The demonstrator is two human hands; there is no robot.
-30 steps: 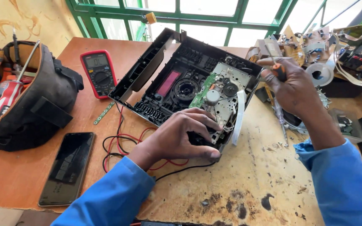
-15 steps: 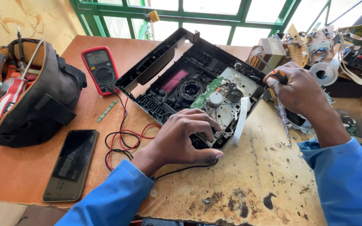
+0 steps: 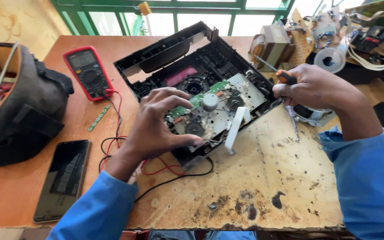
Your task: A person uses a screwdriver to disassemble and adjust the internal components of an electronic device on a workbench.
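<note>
My left hand [image 3: 156,126] rests spread-fingered on the one opened cassette deck [image 3: 201,95] mid-table, gripping nothing; my right hand [image 3: 310,86] is closed around one orange-handled screwdriver [image 3: 277,73]. One multimeter [image 3: 87,71], one phone [image 3: 65,178].

Electronics repair workshop: scarred, burn-stained wooden bench [image 3: 263,191] under a green-framed window [image 3: 178,9], with 1 opened black player chassis [image 3: 201,84], 1 red multimeter [image 3: 87,71] with leads, 1 black tool bag [image 3: 21,106], and salvaged circuit boards and a transformer [image 3: 274,42] piled at the far right.
</note>
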